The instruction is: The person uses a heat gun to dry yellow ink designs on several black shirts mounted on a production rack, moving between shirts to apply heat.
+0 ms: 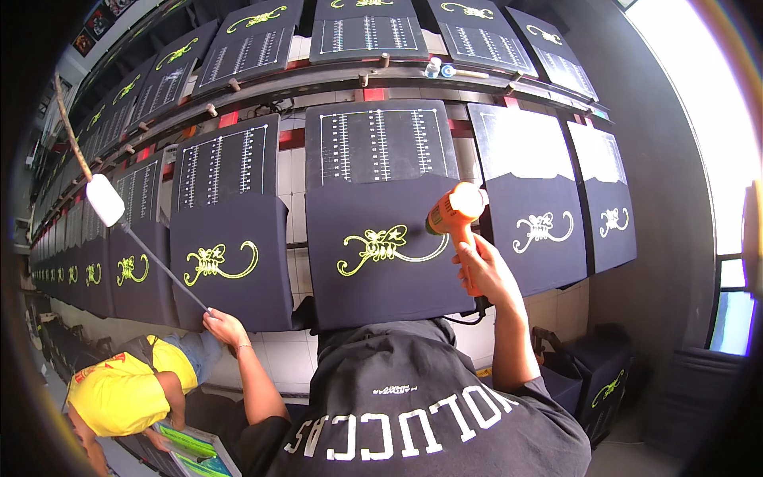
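Note:
My right hand (486, 272) is closed around the handle of an orange heat gun (451, 211), raised over the right side of a black cloth panel (397, 306). That panel is stretched on a flat board (405, 151) and bears a yellow-green line print (373, 250) of a curling creature. Off to the left, my left hand (226, 327) grips a thin grey rod (165, 269). The rod slants up to a white block-shaped piece (105, 200), with a brown stick (71, 131) extending beyond it. Beneath the rod is another printed black panel (230, 298).
Rows of boards with printed black panels run left and right. A dark metal rail (334, 78) crosses behind, carrying a small clear bottle (433, 67) and a roll of tape (448, 71). At lower left a person in a yellow shirt (131, 389) holds a green-faced frame (199, 451).

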The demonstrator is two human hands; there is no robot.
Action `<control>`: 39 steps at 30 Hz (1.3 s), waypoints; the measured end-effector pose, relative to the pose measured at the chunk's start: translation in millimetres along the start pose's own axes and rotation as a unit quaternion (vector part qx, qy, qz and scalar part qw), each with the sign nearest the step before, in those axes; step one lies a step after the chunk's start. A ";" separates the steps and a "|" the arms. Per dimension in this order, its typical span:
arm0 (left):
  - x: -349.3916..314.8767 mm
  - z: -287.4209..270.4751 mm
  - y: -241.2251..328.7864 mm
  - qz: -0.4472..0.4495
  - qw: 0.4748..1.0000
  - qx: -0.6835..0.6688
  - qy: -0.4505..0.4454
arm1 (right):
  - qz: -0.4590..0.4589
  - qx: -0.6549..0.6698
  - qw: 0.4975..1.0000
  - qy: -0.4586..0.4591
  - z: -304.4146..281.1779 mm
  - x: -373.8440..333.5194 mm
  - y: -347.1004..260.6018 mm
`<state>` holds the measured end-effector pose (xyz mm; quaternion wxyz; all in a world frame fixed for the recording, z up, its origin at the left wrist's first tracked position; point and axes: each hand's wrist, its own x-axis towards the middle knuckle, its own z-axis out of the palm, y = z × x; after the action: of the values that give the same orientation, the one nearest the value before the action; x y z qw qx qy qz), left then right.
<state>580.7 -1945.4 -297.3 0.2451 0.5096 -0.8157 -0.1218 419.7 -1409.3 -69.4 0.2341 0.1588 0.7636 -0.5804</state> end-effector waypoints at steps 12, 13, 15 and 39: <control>-2.9 18.6 10.9 0.052 0.995 0.080 -0.022 | 0.005 -0.011 0.998 0.063 21.1 9.6 -4.4; -2.5 18.4 11.6 0.052 0.995 0.078 -0.023 | -0.004 -0.007 0.997 0.071 23.0 10.8 -3.5; -2.6 17.1 12.7 0.051 0.995 0.080 -0.029 | -0.023 -0.001 0.996 0.088 26.0 13.4 0.3; -1.8 16.0 9.7 0.056 0.996 0.055 -0.035 | 0.040 0.018 0.994 0.096 16.4 -14.1 12.3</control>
<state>565.4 -1940.3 -307.1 0.1945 0.4711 -0.8566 -0.0803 440.7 -1421.3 -75.4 0.1799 0.2483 0.7652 -0.5661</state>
